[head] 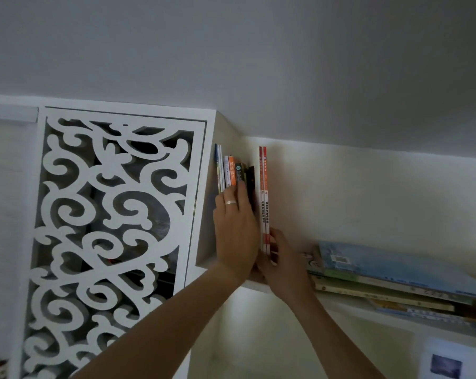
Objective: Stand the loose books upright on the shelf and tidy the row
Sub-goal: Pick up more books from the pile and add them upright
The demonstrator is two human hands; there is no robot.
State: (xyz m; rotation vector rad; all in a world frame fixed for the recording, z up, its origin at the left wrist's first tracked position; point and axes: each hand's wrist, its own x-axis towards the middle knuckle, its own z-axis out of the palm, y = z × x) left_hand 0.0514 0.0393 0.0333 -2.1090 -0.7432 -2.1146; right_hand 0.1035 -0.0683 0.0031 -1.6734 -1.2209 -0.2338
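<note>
Nearest the camera, two forearms reach up to a white shelf (258, 284). The right hand (279, 259) pinches the bottom edge of two thin red books (264, 198), holding them upright and just apart from the row, probably so they can slide in square. The left hand (235, 228), fingers straight and flat, presses against the spines of the standing row (232, 173), which looks meant to keep those books from tipping and pack them toward the carved white panel (108, 228) at the shelf's left end. A dark book (250, 184) at the row's right end shows beside the fingers. Farther right, a stack of loose books (390, 280) lies flat on the shelf, not yet stood up. Behind everything is a plain pale wall (368, 187).
</note>
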